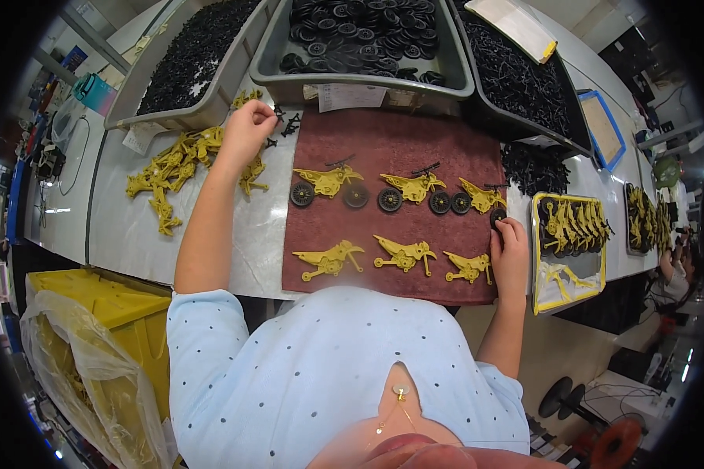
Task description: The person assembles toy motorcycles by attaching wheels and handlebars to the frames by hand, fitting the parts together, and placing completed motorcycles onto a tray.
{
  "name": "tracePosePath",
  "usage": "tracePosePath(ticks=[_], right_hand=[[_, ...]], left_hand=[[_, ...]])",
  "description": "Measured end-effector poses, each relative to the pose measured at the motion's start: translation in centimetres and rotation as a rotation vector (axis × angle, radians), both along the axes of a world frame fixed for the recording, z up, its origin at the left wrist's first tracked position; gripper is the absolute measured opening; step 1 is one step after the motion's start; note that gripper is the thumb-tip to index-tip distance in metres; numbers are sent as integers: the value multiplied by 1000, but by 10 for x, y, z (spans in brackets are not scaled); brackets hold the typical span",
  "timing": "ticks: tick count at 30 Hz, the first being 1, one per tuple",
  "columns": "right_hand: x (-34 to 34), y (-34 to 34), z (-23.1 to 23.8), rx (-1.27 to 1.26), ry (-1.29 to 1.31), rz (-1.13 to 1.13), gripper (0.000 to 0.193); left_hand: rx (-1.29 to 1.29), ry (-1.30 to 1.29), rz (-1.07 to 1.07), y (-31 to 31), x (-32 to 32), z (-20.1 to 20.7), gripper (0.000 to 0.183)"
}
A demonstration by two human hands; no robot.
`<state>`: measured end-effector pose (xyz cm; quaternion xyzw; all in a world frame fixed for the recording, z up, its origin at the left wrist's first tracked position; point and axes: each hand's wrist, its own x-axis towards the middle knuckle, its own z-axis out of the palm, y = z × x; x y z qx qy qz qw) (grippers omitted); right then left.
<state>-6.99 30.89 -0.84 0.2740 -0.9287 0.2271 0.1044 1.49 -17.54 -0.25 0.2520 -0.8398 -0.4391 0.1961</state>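
Observation:
On a dark red cloth [399, 141] lie yellow toy motorcycle bodies in two rows. The far row has a left motorcycle [326, 182], a middle one [411, 187] and a right one [479, 197], with black wheels and handlebars. Three yellow bodies without wheels, one of them the middle body [404, 254], form the near row. My right hand [511, 254] pinches a black wheel [498, 216] at the right motorcycle. Beyond the cloth's left edge, my left hand [248, 133] is closed beside small black parts [290, 125]; what its fingertips hold is unclear.
Grey bins of black parts [192, 59] and black wheels [360, 31] stand at the back, with a black bin [516, 86] to the right. Loose yellow bodies [172, 164] lie left. A yellow-rimmed tray [569, 293] holds motorcycles at right. A yellow crate [125, 313] stands lower left.

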Motion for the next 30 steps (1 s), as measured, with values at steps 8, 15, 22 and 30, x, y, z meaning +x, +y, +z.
tracePosePath(ticks=[8, 15, 22, 30], right_hand=[[0, 0, 2, 11, 19, 15, 18], [1, -1, 3, 19, -10, 13, 19], [1, 0, 3, 12, -4, 16, 19], [1, 1, 8, 14, -26, 12, 20]], left_hand=[[-477, -45, -88, 19, -2, -12, 15], [-602, -116, -110, 36, -16, -19, 17], [-570, -159, -239, 25, -24, -14, 20], [-474, -126, -131, 23, -9, 1, 14]])
